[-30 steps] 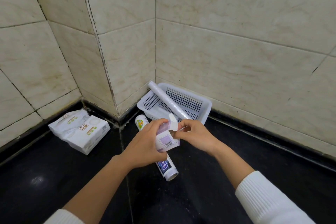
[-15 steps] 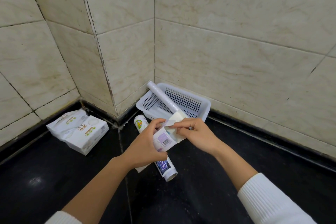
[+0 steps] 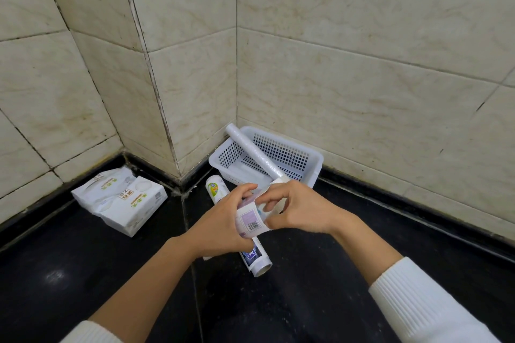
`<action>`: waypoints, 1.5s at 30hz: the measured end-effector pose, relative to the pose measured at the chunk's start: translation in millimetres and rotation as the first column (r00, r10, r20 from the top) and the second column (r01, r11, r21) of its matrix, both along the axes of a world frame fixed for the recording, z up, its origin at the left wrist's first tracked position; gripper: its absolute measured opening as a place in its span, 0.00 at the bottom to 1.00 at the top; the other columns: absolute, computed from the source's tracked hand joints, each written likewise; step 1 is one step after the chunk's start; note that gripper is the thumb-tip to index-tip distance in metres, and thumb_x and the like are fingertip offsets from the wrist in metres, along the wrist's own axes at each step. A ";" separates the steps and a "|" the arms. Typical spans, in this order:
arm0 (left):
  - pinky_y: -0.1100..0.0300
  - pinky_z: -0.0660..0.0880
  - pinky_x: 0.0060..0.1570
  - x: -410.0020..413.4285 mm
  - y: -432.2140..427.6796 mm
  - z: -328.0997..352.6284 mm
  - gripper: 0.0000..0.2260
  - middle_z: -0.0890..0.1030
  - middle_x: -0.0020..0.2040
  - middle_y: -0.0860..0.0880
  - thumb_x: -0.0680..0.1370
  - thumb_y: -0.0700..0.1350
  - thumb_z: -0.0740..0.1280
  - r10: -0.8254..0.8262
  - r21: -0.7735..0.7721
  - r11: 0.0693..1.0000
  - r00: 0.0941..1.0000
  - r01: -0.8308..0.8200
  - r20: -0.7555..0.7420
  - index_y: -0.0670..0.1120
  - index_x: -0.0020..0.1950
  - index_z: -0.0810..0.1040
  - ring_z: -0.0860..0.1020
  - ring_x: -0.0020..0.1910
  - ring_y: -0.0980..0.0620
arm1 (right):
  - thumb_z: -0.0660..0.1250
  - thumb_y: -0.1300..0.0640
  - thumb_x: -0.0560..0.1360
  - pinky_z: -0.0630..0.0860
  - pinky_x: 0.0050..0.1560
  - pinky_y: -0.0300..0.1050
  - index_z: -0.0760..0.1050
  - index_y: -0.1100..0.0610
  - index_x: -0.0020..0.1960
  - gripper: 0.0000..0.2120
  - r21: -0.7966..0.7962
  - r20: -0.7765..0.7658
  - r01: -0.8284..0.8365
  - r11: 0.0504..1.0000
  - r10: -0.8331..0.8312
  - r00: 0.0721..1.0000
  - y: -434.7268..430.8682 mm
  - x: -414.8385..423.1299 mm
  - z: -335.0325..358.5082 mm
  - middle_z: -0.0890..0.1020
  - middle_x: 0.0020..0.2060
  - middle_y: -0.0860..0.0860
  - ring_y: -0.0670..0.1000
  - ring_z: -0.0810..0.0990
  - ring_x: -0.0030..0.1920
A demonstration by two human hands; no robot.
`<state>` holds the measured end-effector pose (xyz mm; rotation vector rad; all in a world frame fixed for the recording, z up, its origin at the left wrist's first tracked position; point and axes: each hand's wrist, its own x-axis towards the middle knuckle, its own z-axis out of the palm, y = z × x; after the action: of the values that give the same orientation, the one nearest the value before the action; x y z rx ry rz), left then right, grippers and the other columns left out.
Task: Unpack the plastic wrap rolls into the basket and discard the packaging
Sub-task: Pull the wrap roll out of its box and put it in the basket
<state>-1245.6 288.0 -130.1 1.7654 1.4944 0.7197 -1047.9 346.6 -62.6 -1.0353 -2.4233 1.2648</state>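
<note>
Here, the white perforated basket (image 3: 312,160) sits in the corner where the tiled walls meet the black floor, and one bare plastic wrap roll (image 3: 252,152) leans in it, its upper end sticking out over the back rim. My left hand (image 3: 223,227) is curled around the paper packaging label (image 3: 250,220), thumb and fingers closed on it. My right hand (image 3: 299,209) pinches the same label from the other side, fingertips closed on its edge. The label shows a pale purple panel and a barcode; the small print is too fine to read. Beneath my hands a second, still wrapped roll (image 3: 257,260) lies on the floor, with a green and yellow logo at its far end and a dark blue panel near me. Well to the left lies a white tissue pack (image 3: 119,200) with Chinese characters I can't make out.
</note>
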 end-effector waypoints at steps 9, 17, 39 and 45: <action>0.56 0.81 0.49 -1.7 3.9 9.0 0.49 0.70 0.61 0.63 0.57 0.48 0.77 -0.064 -0.028 0.998 0.997 0.063 -0.042 0.66 0.71 0.55 0.78 0.55 0.61 | 0.72 0.56 0.66 0.74 0.37 0.38 0.85 0.50 0.44 0.08 -0.008 0.022 0.025 1.000 -0.024 0.999 -5.2 -12.3 -3.1 0.83 0.33 0.41 0.39 0.77 0.32; 0.60 0.81 0.46 -1.0 5.8 4.8 0.49 0.69 0.58 0.70 0.57 0.49 0.77 -0.028 0.013 1.000 0.997 0.029 -0.074 0.68 0.70 0.55 0.76 0.55 0.64 | 0.70 0.62 0.71 0.70 0.33 0.44 0.85 0.56 0.39 0.05 -0.015 -0.045 0.112 0.994 -0.113 0.993 -7.4 -15.0 -15.3 0.80 0.29 0.56 0.46 0.71 0.29; 0.52 0.69 0.57 21.3 33.6 21.7 0.47 0.71 0.63 0.53 0.60 0.52 0.71 0.094 0.322 0.935 0.774 0.147 -0.627 0.52 0.75 0.53 0.70 0.59 0.49 | 0.70 0.52 0.71 0.74 0.36 0.47 0.72 0.55 0.39 0.10 0.248 0.484 0.030 0.968 -0.151 0.862 17.1 24.8 -6.1 0.76 0.34 0.52 0.55 0.78 0.38; 0.54 0.68 0.56 30.0 31.1 19.3 0.47 0.70 0.63 0.55 0.60 0.53 0.70 0.088 0.294 0.950 0.810 0.106 -0.579 0.55 0.75 0.51 0.70 0.59 0.50 | 0.71 0.48 0.67 0.69 0.36 0.44 0.68 0.51 0.51 0.18 0.306 0.573 0.029 0.952 -0.208 0.793 14.2 49.3 -10.3 0.75 0.41 0.49 0.53 0.76 0.40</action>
<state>-1215.6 319.1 -110.8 2.3934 1.8408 0.4288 -998.6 360.8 -72.9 -1.6638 -2.7997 0.5552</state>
